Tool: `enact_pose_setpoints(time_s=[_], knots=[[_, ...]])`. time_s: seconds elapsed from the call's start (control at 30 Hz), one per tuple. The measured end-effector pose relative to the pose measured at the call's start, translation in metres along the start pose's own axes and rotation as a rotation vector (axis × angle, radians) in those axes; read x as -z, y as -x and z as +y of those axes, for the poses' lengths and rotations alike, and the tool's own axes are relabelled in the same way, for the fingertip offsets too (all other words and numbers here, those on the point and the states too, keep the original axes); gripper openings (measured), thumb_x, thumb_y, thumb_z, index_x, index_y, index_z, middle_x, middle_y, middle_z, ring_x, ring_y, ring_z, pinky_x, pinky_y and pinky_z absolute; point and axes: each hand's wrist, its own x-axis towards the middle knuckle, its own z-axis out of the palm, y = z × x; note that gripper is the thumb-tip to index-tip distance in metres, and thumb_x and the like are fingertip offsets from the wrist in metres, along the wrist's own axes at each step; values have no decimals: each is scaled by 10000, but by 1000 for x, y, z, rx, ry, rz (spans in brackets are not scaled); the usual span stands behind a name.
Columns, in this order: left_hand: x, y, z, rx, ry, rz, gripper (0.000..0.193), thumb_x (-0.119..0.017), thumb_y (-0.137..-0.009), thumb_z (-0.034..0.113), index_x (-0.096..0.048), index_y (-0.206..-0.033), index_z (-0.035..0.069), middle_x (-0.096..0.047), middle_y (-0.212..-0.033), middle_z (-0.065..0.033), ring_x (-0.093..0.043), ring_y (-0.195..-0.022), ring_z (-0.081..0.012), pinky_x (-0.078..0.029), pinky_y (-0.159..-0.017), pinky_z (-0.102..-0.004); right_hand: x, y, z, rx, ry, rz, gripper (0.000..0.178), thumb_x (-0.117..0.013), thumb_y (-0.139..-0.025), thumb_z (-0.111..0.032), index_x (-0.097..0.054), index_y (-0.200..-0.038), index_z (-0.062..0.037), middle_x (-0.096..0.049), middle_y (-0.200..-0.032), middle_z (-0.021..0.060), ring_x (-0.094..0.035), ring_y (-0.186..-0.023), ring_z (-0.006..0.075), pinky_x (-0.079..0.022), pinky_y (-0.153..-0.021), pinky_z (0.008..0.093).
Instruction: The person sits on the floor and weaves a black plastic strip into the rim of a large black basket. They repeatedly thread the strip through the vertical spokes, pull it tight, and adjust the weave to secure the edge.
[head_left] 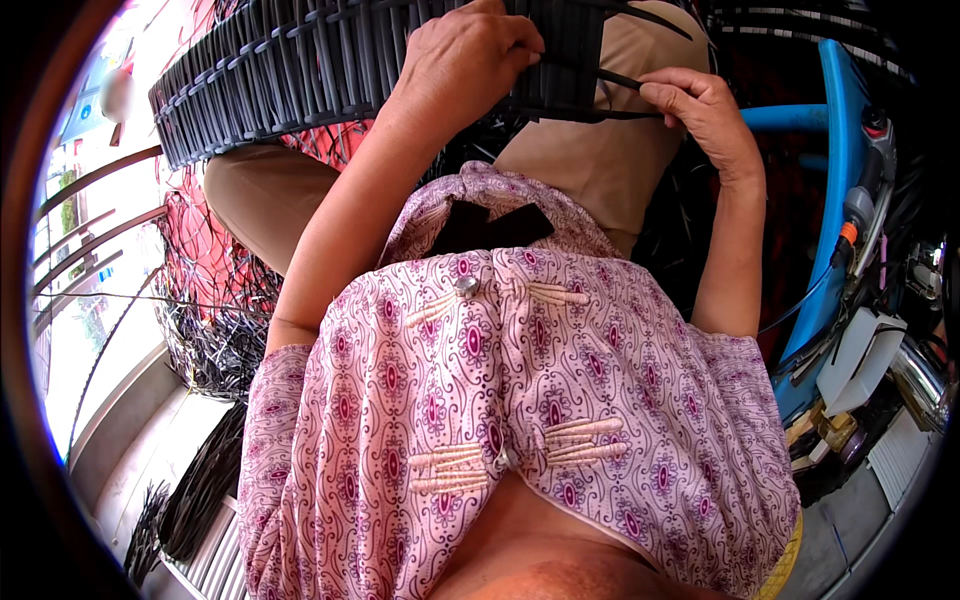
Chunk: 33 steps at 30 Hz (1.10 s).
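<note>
Across my knees lies a dark woven piece (290, 75), made of flat black strips laced over ribs. My left hand (465, 55) is closed at the weave's near edge, its thumb and fingers pinched where the strip meets the panel; part of that hand is cut off by the top of the picture. To the right, my right hand (700, 105) pinches a thin black strip (620, 80) between thumb and forefinger. That strip runs left from my fingers to the weave. Another loose strip end (645, 115) passes just under my right fingers.
A blue plastic stool or frame (835, 180) stands at my right, with a corded power tool (868, 185) against it. Tangled black strip offcuts (205, 330) lie over red material on the left. A bundle of dark strips (205, 490) rests at lower left.
</note>
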Motion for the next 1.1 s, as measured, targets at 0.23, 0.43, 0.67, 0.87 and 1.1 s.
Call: enact_pose_setpoints(time_s=[0.23,0.43,0.67,0.87,1.1], knots=[[14,-4,-4,-141,-91,-43,115,-720,-883,198,-769,-973,148,-591,-817,-58,-648,-765,-280,-500,-686,-410,-6,-4,-1,-16,-2,25,185,-728,-900,-214,-791,-954,-48,-616,-694,-53,-491,-608,28,-397,-549,205],[-8,9,10,184,22,133,227,-760,-838,181,-709,-1029,69,-699,-930,-100,-702,-861,-300,-538,-736,-389,-8,1,-8,-9,36,74,184,-730,-893,-205,-783,-921,-32,-594,-678,-62,-473,-618,21,-372,-550,220],[-8,10,22,228,-100,68,420,-763,-832,215,-626,-1174,14,-731,-973,-138,-709,-915,-337,-542,-781,-426,-6,1,-13,18,35,73,168,-723,-901,-184,-773,-906,-23,-569,-679,-74,-464,-639,21,-369,-575,223],[-9,10,19,253,-64,76,470,-750,-821,191,-605,-1230,11,-745,-987,-142,-715,-903,-347,-544,-795,-423,-8,-2,-4,34,7,55,153,-729,-907,-181,-764,-913,-33,-557,-690,-84,-454,-631,14,-351,-562,216],[-11,15,21,343,114,124,477,-716,-821,154,-591,-1258,9,-738,-975,-133,-714,-818,-278,-547,-767,-384,-9,-2,-6,59,55,60,147,-727,-919,-172,-753,-907,-27,-517,-675,-95,-423,-628,8,-342,-560,218]])
